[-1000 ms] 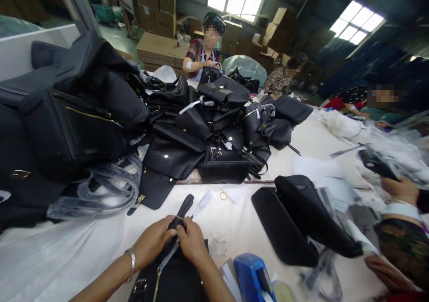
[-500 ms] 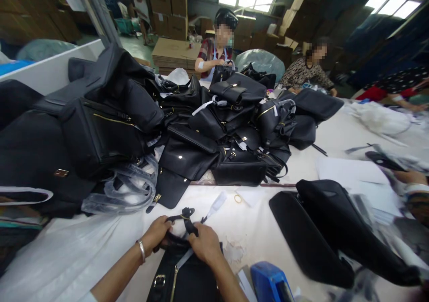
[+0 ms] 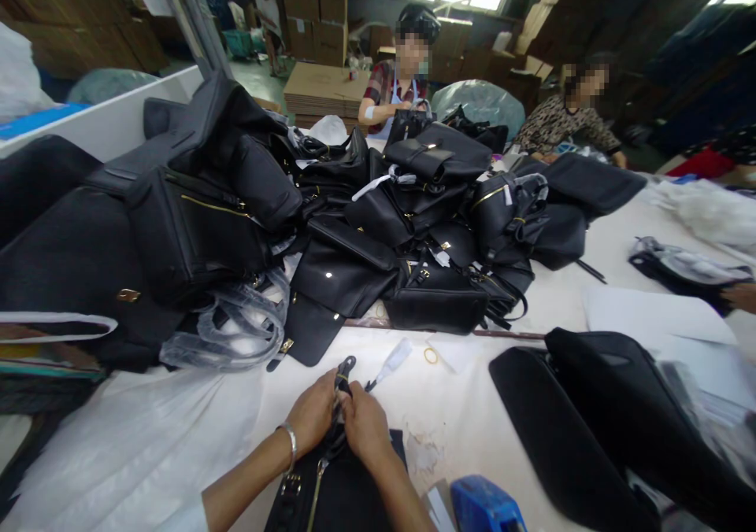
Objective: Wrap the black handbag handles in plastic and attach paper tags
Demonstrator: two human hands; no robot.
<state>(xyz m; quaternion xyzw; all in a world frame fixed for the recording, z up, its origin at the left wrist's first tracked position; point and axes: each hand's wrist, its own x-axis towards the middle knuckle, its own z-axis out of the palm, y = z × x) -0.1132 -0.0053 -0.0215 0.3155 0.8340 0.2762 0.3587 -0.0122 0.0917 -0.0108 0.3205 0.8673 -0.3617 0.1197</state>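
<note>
A black bag (image 3: 346,489) with a gold zipper lies at the near edge of the white table (image 3: 177,437), right below me. Its black strap (image 3: 343,374) rises between my hands. My left hand (image 3: 313,414), with a silver bangle on the wrist, is closed on the strap from the left. My right hand (image 3: 366,430) is closed on the same strap from the right, and the two hands touch. A small white tag (image 3: 394,356) lies just beyond the strap's end.
A heap of black bags (image 3: 354,225) fills the table's middle and left, with crumpled clear plastic (image 3: 236,331) in front. Another black bag (image 3: 596,418) lies at the right, a blue tape dispenser (image 3: 484,507) near my right arm. Other people work at the far side.
My hands have drawn together on the strap, which now stands up narrow between them instead of looping loosely. The view has shifted left, so a co-worker's hands at the right edge have left the picture.
</note>
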